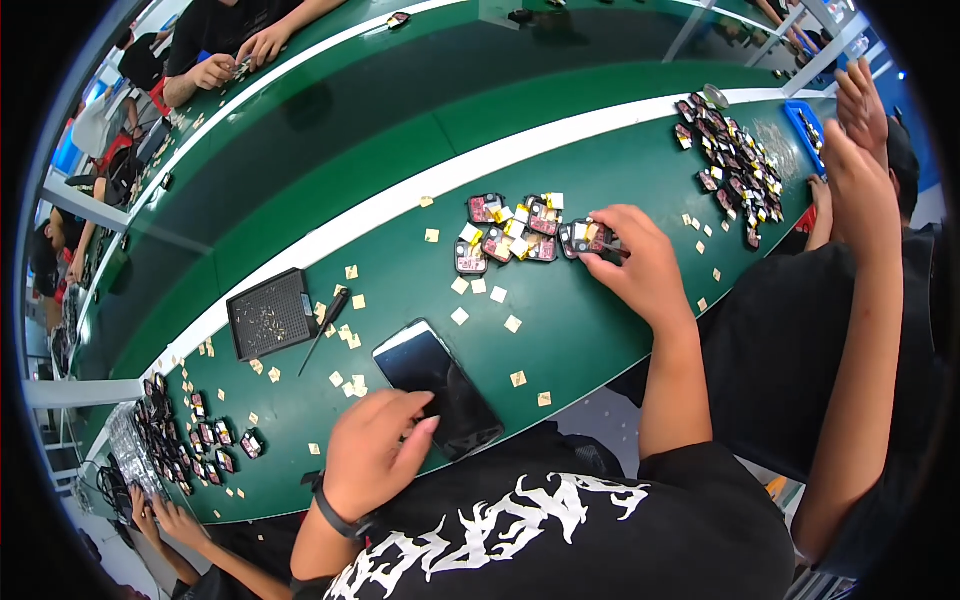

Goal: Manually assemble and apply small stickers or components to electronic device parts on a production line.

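My right hand point(645, 262) is closed, thumb and fingertips gripping a small black-cased electronic module point(582, 238) with a reddish board and a pale square on it. Just left of it several similar modules point(494, 243) lie clustered, some with white and yellow pieces on top. My left hand point(375, 450), a dark band on its wrist, hovers by the near end of a black smartphone point(440, 385). Its fingers are bent, with thumb and forefinger apart, and I see nothing between them.
A black tray point(270, 315) of tiny parts sits beside a screwdriver point(325, 330). Small pale squares point(518, 379) are scattered over the green table point(590, 330). Heaps of modules lie at the far left point(165, 435) and right point(735, 165). Co-workers sit close on both sides and opposite.
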### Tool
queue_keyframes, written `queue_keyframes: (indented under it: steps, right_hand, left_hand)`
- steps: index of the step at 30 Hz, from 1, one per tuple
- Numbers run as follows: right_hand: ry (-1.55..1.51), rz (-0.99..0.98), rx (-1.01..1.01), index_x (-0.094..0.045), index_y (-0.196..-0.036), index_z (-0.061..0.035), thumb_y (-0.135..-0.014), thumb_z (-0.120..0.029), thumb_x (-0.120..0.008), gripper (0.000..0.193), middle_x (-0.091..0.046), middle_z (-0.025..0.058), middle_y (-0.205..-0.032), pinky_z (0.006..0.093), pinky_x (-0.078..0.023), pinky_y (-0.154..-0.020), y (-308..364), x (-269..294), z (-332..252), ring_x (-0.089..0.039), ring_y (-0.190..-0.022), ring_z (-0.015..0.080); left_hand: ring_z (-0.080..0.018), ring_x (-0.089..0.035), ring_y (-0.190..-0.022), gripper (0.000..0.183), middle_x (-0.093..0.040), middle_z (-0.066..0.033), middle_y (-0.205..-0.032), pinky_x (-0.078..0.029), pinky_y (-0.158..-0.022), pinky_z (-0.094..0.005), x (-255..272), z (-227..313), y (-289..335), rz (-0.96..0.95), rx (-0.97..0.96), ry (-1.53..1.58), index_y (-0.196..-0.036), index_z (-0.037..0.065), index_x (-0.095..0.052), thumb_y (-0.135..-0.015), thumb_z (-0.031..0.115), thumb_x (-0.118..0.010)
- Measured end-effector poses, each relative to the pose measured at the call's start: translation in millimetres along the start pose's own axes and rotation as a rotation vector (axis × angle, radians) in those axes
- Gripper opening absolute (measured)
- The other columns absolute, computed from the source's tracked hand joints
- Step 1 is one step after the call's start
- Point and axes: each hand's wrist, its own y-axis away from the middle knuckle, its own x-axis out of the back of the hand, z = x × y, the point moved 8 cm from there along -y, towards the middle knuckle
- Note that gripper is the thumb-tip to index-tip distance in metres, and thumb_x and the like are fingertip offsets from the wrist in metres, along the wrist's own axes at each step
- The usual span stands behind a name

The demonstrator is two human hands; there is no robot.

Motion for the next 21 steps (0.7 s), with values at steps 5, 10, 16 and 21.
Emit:
queue_keyframes:
  steps: [5,10,16,21]
  right_hand:
    - [-0.003,-0.196,-0.003,-0.069,-0.118,-0.0089,-0.078,-0.011,-0.082,0.042,-0.063,0.0074,-0.124,0.0327,-0.056,-0.074,-10.3,-2.5,-4.4,-0.069,-0.09,0.0222]
    - [0.167,-0.26,0.083,-0.071,-0.117,-0.0203,-0.078,-0.018,-0.082,0.041,-0.063,0.0061,-0.123,0.0377,-0.057,-0.074,-9.4,-11.8,-3.8,-0.07,-0.084,0.0275]
    - [0.25,-0.207,0.192,-0.071,-0.116,-0.0222,-0.076,-0.012,-0.081,0.043,-0.064,0.0048,-0.118,0.0397,-0.057,-0.072,-0.7,-13.7,-2.5,-0.07,-0.083,0.0278]
    - [0.249,-0.181,0.208,-0.071,-0.115,-0.0194,-0.074,-0.009,-0.082,0.044,-0.062,0.0084,-0.116,0.0404,-0.057,-0.073,3.9,-14.4,-5.6,-0.07,-0.086,0.0298]
  left_hand:
    - [-0.0272,-0.066,-0.075,0.024,-0.067,-0.0111,-0.086,-0.053,-0.065,-0.0359,-18.0,38.3,-38.2,-0.071,-0.267,-0.086,-0.105,0.0,-0.07,-0.082,0.004,-0.075]
    - [-0.0277,-0.066,-0.075,0.023,-0.067,-0.0114,-0.086,-0.053,-0.066,-0.0357,-23.4,38.0,-49.2,-0.117,-0.231,-0.038,-0.104,0.001,-0.07,-0.082,0.006,-0.075]
    - [-0.0127,-0.066,-0.081,0.019,-0.067,-0.0052,-0.095,-0.054,-0.069,-0.0286,-61.5,17.0,-70.0,-0.419,0.134,0.554,-0.114,0.0,-0.067,-0.098,0.01,-0.065]
    - [-0.0244,-0.065,-0.107,0.028,-0.063,-0.0143,-0.121,-0.054,-0.091,-0.0352,-123.1,1.6,-93.7,-0.352,0.6,1.284,-0.126,0.001,-0.057,-0.102,0.015,-0.057]
